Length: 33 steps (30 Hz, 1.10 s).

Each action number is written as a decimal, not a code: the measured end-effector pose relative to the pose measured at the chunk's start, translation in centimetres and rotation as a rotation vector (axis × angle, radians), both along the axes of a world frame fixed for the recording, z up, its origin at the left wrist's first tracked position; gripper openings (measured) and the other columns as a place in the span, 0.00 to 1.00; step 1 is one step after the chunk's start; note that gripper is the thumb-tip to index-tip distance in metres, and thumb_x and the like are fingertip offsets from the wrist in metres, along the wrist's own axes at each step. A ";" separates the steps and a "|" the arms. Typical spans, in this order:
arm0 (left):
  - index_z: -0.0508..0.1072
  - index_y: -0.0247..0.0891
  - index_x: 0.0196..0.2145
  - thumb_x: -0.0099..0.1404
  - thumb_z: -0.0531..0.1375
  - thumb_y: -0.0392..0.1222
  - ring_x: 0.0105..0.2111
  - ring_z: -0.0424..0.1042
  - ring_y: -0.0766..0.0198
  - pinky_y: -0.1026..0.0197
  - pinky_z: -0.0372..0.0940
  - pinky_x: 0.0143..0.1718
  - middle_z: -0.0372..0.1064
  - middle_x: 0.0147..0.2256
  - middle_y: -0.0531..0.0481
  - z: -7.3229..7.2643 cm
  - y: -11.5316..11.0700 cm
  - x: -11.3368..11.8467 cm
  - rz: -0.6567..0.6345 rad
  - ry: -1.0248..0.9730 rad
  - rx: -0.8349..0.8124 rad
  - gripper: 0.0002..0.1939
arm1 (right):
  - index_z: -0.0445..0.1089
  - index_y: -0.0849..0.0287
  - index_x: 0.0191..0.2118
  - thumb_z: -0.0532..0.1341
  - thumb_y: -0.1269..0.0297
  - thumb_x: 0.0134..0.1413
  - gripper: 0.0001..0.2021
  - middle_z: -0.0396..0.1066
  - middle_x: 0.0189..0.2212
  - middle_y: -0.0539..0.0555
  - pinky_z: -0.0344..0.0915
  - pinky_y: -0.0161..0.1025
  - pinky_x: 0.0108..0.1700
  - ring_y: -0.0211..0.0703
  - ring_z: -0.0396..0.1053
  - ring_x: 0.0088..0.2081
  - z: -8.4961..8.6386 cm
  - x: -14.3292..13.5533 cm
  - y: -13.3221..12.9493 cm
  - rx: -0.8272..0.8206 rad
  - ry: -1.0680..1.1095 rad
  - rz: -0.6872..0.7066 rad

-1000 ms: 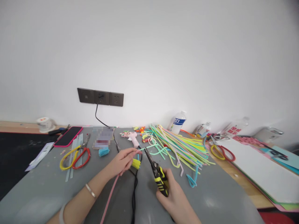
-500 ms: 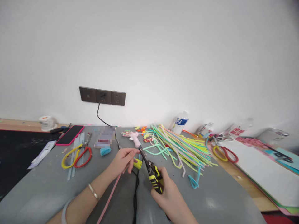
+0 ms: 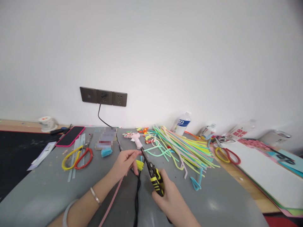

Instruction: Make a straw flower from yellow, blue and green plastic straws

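Between the fingertips of my left hand [image 3: 126,162] is one end of a pink pipe cleaner [image 3: 112,201]; its length trails down toward the front of the table. My right hand [image 3: 170,197] is wrapped round the black and yellow handles of long-nose pliers [image 3: 153,178]. The plier tips meet the pink end at my left fingertips; whether the jaws grip it is too small to tell. Just behind the tips lies a pink glue gun [image 3: 136,140]. A yellow-green piece [image 3: 139,165] sits under my left hand, beside a black cable [image 3: 136,198].
A heap of coloured pipe cleaners [image 3: 187,148] spreads to the right, near a white bottle [image 3: 181,124]. Red-and-yellow-handled scissors [image 3: 82,157] and a pink-edged phone [image 3: 71,136] lie left. More scissors [image 3: 227,156] and white sheets [image 3: 262,176] are at the right. Behind rises a wall with sockets [image 3: 103,96].
Both hands keep nearly the same place, with the pliers still at the pink pipe cleaner's end. The whole view has shifted very slightly.
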<state>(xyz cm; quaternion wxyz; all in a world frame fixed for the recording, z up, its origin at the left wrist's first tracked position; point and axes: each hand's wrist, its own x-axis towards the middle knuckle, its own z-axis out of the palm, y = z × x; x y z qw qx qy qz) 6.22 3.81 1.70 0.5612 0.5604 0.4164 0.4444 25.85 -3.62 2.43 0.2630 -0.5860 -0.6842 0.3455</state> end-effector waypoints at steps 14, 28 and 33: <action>0.76 0.30 0.41 0.63 0.55 0.61 0.06 0.49 0.74 0.70 0.42 0.08 0.69 0.11 0.53 -0.1 0.2 0.0 0.025 0.008 0.003 0.28 | 0.55 0.55 0.36 0.53 0.75 0.42 0.13 0.57 0.24 0.44 0.51 0.32 0.27 0.38 0.57 0.25 -0.1 -0.3 0.0 -0.021 0.039 0.038; 0.77 0.30 0.40 0.63 0.55 0.58 0.07 0.50 0.73 0.71 0.44 0.08 0.68 0.11 0.54 0.5 0.0 0.0 0.054 0.079 0.049 0.25 | 0.56 0.55 0.36 0.53 0.75 0.42 0.12 0.57 0.23 0.43 0.51 0.31 0.27 0.37 0.56 0.24 0.0 -0.1 -0.1 -0.007 0.040 0.034; 0.78 0.31 0.40 0.64 0.56 0.56 0.07 0.50 0.73 0.71 0.44 0.08 0.69 0.11 0.54 0.6 -0.1 0.0 0.066 0.058 0.048 0.24 | 0.57 0.56 0.38 0.53 0.75 0.43 0.13 0.60 0.24 0.44 0.52 0.31 0.27 0.37 0.58 0.25 0.0 -0.3 0.0 -0.009 0.063 0.046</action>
